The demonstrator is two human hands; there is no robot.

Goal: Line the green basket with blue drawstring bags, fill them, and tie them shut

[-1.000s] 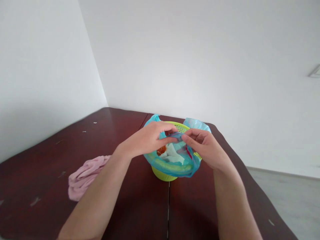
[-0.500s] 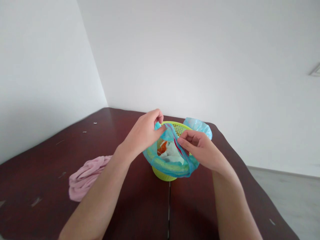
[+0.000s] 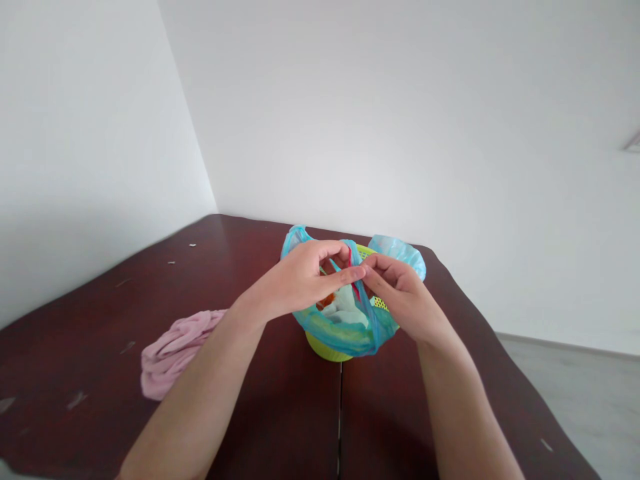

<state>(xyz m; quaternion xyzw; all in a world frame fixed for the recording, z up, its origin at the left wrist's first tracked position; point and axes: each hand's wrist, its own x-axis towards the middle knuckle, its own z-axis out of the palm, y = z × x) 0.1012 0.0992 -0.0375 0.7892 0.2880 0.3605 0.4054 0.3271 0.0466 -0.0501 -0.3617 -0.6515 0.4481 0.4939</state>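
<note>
Blue plastic bag lines the green basket just beneath my hands; my left hand and right hand each pinch its gathered edge, fingertips almost meeting.

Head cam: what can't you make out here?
Head view:
Orange thing in the bag: left hand covers most of it.
Red strip: right hand hides where it ends.
Basket: bag and hands hide most of its rim.
Whether either hand grips the bag: fingers hide the contact.
</note>
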